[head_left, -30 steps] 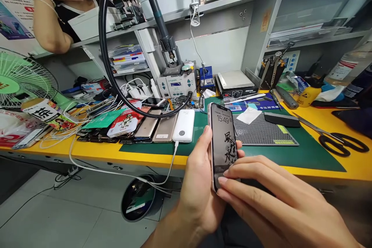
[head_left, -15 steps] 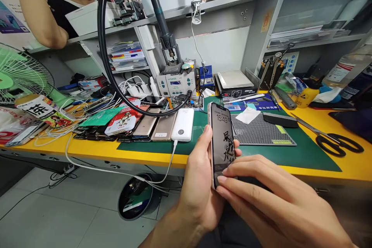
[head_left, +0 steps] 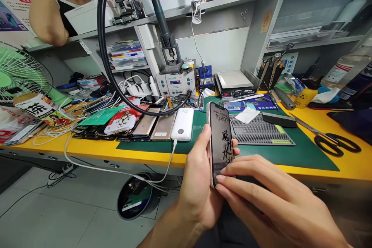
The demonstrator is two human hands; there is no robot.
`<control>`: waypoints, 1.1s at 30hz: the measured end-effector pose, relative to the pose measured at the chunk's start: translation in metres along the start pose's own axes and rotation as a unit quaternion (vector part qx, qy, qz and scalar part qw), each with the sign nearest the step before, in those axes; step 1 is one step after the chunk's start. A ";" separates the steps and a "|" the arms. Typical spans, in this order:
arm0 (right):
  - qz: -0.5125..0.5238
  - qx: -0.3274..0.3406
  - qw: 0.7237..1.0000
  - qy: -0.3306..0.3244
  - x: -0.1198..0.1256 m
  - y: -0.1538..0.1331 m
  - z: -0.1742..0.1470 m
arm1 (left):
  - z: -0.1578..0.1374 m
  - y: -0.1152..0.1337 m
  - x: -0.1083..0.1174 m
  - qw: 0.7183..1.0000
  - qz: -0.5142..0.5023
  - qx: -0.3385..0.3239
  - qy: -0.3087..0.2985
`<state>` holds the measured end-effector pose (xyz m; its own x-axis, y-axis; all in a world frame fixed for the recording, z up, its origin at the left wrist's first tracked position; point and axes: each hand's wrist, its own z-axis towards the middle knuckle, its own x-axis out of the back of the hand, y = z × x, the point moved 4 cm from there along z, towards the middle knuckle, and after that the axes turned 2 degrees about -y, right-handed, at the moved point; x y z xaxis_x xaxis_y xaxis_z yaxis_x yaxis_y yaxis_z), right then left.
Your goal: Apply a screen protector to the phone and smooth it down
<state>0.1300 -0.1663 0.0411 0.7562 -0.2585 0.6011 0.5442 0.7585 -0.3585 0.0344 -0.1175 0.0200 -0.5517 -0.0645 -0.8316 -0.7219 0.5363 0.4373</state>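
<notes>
My left hand (head_left: pixel 194 178) is closed around a smartphone (head_left: pixel 221 135), its thumb along the left edge and fingertips showing past the right edge. The phone is held upright in front of the bench, its lit screen reading 15:49 above dark brush-style characters. At the screen's lower end, the fingers of my right hand (head_left: pixel 270 197) are drawn together in a pinch. Its fingertips meet the lower left corner; whatever lies between them, if anything, is hidden. Behind the phone, a perforated grey mat (head_left: pixel 258 131) lies on a green work mat (head_left: pixel 308 155).
Left of the phone are a white power bank (head_left: pixel 182 124) with a cable, and several other phones. Scissors (head_left: pixel 328 139) lie at right. A hot-air station (head_left: pixel 176 83) with a looping black hose stands behind. A bin (head_left: pixel 135 197) is below; a person's arm (head_left: pixel 48 19) rests upper left.
The view has shifted slightly. Both hands and the phone keep nearly the same pose, the screen turned a little. The person's arm at upper left has moved right.
</notes>
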 end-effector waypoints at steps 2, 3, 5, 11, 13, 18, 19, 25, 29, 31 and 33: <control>0.005 -0.002 1.000 0.002 0.000 0.000 0.001 | 0.000 0.000 0.000 1.000 0.005 -0.003 0.001; 0.007 -0.004 1.000 0.002 0.000 -0.001 0.001 | 0.000 0.000 0.001 1.000 0.012 -0.004 0.004; 0.009 -0.007 1.000 0.006 0.000 -0.001 0.002 | 0.000 0.000 0.001 1.000 0.027 -0.005 0.009; 0.005 -0.015 1.000 0.021 0.000 -0.002 0.003 | 0.000 0.000 0.002 0.999 0.029 0.002 0.016; -0.001 -0.014 1.000 0.025 0.000 -0.002 0.003 | 0.000 0.000 0.002 1.000 0.010 0.003 0.010; -0.021 -0.008 0.999 0.030 0.000 -0.004 0.002 | 0.001 0.001 0.001 1.000 0.002 -0.001 0.001; -0.025 -0.006 0.999 0.030 0.000 -0.004 0.001 | 0.001 0.001 0.001 1.000 0.010 -0.003 0.001; -0.043 0.014 0.999 0.030 -0.006 -0.008 0.001 | 0.000 -0.002 -0.003 0.999 -0.032 -0.019 -0.027; -0.046 -0.004 0.997 0.058 -0.005 -0.008 0.003 | 0.000 -0.003 -0.001 0.998 -0.040 -0.008 -0.038; -0.048 -0.020 0.996 0.071 -0.002 -0.006 0.003 | -0.001 -0.002 0.000 0.997 -0.040 0.007 -0.059; -0.042 -0.039 0.996 0.075 0.003 -0.002 0.005 | -0.001 0.000 0.002 0.997 -0.030 0.004 -0.076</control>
<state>0.1291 -0.1660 0.0468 0.7488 -0.4106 0.5202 0.6307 0.6826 -0.3691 0.0328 -0.1188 0.0188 -0.4369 0.0312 -0.8990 -0.7487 0.5413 0.3827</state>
